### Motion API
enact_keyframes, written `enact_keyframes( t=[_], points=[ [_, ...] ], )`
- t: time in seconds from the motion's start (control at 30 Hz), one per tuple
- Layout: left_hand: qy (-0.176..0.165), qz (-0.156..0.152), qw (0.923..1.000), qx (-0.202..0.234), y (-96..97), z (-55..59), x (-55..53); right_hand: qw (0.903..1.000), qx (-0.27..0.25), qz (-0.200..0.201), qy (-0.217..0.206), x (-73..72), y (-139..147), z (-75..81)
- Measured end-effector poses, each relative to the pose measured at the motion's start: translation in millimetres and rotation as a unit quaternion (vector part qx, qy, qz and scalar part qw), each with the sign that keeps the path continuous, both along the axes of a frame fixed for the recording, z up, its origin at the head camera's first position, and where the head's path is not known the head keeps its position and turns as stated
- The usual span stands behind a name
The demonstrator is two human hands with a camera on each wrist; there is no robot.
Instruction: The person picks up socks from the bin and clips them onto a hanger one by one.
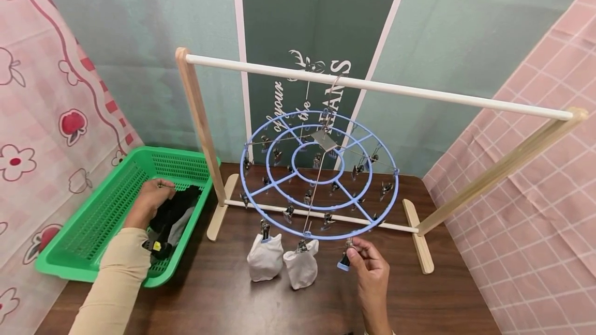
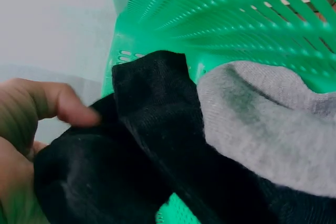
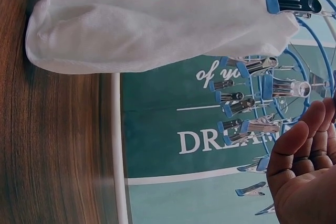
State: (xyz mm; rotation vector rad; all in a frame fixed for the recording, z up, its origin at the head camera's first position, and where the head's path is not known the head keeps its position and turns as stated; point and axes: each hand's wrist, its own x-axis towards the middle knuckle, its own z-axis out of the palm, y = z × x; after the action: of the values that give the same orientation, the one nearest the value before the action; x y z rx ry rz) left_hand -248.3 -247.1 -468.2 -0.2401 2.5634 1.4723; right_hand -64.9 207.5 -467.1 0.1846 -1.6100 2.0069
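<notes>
A black sock (image 2: 100, 177) in the basket (image 1: 74, 272), pinched by my left hand (image 1: 155, 195), lies against another sock (image 2: 157, 90) that could snag along, while my right hand (image 1: 372, 270) grips a clip (image 1: 344, 262), where hard tugging could tip the hanger (image 1: 321, 237).

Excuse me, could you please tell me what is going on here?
A person's left hand holds a black sock in the green basket, where a grey sock also lies. The right hand grips a clip on the blue hanger; no sock hangs from it. Two white socks hang clipped nearby.
</notes>
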Motion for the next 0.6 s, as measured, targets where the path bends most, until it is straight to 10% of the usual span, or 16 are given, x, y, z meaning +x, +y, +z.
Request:
enact_keyframes(
  t=[0.6],
  points=[
    [-0.045, 0.017, 0.9978, -0.045, 1.5, -1.2, 0.8, 1.0, 0.004, -0.004, -0.007, -0.4, -1.3, -2.0]
  ],
)
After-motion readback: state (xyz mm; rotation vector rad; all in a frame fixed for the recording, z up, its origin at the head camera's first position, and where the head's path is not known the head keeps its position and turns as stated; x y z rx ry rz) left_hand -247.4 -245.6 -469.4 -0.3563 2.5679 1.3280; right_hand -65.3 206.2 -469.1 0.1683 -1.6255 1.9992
